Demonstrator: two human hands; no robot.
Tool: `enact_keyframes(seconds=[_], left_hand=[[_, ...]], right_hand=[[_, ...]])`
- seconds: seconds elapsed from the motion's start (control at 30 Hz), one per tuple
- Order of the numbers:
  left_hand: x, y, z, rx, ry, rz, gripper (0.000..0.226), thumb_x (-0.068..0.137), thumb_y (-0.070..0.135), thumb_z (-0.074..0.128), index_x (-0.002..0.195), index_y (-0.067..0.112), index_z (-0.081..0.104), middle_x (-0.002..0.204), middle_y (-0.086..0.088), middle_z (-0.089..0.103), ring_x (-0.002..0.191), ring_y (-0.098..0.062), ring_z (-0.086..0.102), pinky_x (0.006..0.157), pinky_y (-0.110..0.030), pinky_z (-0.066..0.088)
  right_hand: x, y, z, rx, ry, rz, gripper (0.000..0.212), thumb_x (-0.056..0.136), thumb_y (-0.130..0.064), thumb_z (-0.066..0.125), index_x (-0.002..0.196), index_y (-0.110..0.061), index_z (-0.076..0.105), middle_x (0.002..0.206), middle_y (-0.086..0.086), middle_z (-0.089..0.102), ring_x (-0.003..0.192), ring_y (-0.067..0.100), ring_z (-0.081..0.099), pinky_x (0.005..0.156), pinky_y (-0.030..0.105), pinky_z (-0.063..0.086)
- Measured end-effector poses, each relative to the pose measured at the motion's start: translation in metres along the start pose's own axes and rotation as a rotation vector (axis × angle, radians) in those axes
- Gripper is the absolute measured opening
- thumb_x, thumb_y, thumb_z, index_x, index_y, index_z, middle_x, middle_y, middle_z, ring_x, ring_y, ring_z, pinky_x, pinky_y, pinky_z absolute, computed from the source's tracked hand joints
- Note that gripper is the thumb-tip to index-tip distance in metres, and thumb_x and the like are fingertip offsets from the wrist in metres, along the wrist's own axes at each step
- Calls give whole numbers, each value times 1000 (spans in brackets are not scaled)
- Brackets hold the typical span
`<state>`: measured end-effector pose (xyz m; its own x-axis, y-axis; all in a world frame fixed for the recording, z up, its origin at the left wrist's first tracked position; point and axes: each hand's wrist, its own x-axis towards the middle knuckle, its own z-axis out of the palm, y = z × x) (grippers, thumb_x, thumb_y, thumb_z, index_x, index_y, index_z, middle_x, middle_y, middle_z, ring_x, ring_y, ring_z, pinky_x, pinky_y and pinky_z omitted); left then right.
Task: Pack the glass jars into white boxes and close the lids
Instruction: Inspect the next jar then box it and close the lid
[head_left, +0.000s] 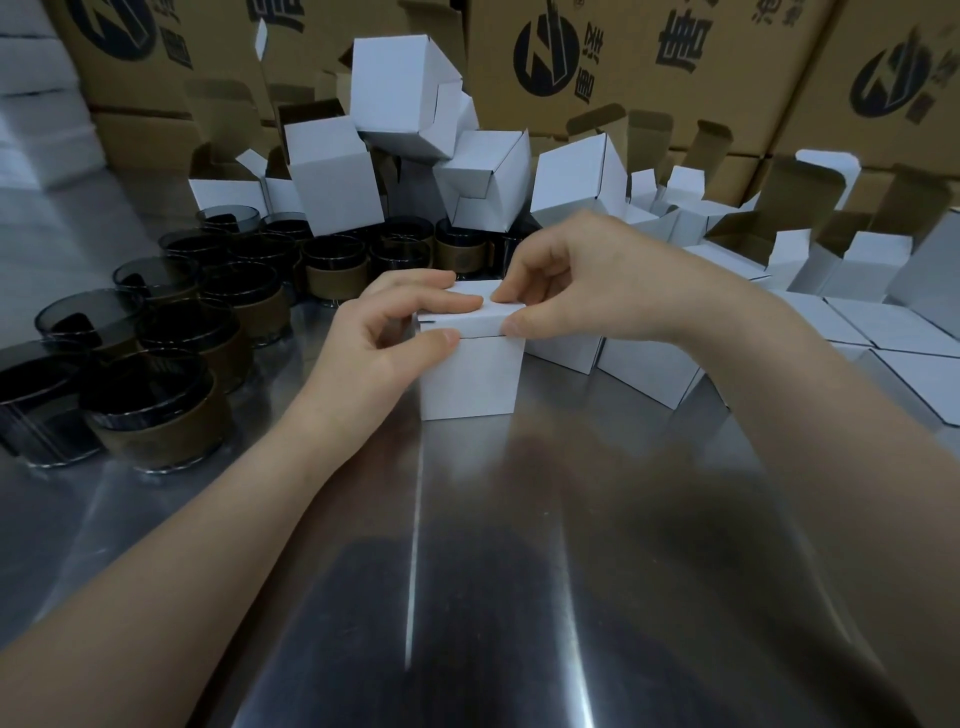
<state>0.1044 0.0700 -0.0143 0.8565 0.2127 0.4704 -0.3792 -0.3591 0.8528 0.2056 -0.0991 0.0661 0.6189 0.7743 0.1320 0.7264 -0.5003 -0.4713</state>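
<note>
The white box (470, 376) stands on the steel bench (519, 519), just past the middle, hemmed in on three sides. Dark glass jars (156, 410) crowd its left, a heap of open boxes (332, 176) rises behind it, and a row of closed boxes (644, 364) lies close on its right, the nearest just beside its right wall. Bare steel runs from the box's near face towards the person, between the two forearms. Brown printed cartons (623, 57) wall off the far side.

The jars stand upright, mouths up, each with a brown band round its lower half; what is in them cannot be told. The heaped boxes are tumbled at all angles with their flaps loose, and several show brown insides. The white box's lid (488, 314) lies almost flat, with a thin dark slit at its front left corner, so its contents are hidden.

The box sits upright and square to the person, lid upward; it looks about cubic, with no clear long axis. The left hand (384, 338) lays its fingers (441, 302) along the lid top and sets the thumb against the lid's front edge. The right hand (587, 275) curls over the lid's right side, forefinger on top and thumb at the front right corner, pinching it.
</note>
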Motion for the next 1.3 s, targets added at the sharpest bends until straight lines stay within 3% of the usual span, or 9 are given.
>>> enact_keyframes(seconds=[0.13,0.27,0.5,0.7,0.77,0.87,0.93,1.03,1.3], left_hand=[[0,-2,0,2,-3,15,24,82,13,67,103,24,68,129,-3,57,120,-1,52,99,-22,44],[-1,-3,-1,88,-10,14,24,76,26,77,98,30,69,131,6,57,128,-2,47,111,-37,39],[0,-8,-3,220,-27,25,25,80,12,76,100,25,71,135,10,57,141,-3,31,116,-28,24],[0,-8,-3,216,-25,29,21,81,12,75,99,23,71,134,9,58,142,-6,31,119,-35,24],[1,-8,-2,205,-22,30,20,82,11,74,99,22,71,132,8,59,142,-7,32,118,-35,24],[1,-8,-1,200,-17,39,19,82,11,73,98,22,71,131,7,60,142,-8,32,118,-33,24],[1,-7,0,204,-16,41,18,83,11,73,96,24,70,132,8,59,142,-7,31,117,-31,24],[0,-6,0,219,-15,47,18,83,11,73,96,24,70,133,7,58,142,-8,30,115,-28,22],[-2,-8,1,162,23,25,23,83,11,73,97,30,70,137,9,55,136,-2,39,116,-33,29]], right_hand=[[-1,-1,-1,-30,-25,16,14,82,-24,75,96,-24,72,83,-2,74,77,12,69,82,39,57],[-3,-5,-1,-93,-34,11,20,81,-24,75,101,-23,73,82,-6,71,76,10,66,81,35,57],[-6,-14,3,-278,-43,-22,29,81,-23,74,110,-22,72,80,-17,61,78,0,58,77,27,54],[-7,-20,0,-328,-77,-19,33,82,-23,73,116,-20,72,83,-19,62,79,-1,58,80,29,54],[-7,-21,1,-387,-82,-33,30,84,-24,71,112,-15,73,78,-13,62,71,2,54,72,27,51],[-7,-25,6,-505,-100,-63,29,85,-22,67,99,2,70,70,16,57,57,15,37,58,32,35],[-9,-32,8,-567,-110,-54,27,85,-21,64,82,5,63,59,10,40,56,19,33,55,32,29],[-13,-40,12,-652,-115,-55,36,87,-21,62,62,-10,38,62,4,34,56,18,35,51,31,25],[-12,-41,17,-672,-3,-15,43,89,-22,58,62,-16,26,67,3,29,58,18,34,49,30,17]])
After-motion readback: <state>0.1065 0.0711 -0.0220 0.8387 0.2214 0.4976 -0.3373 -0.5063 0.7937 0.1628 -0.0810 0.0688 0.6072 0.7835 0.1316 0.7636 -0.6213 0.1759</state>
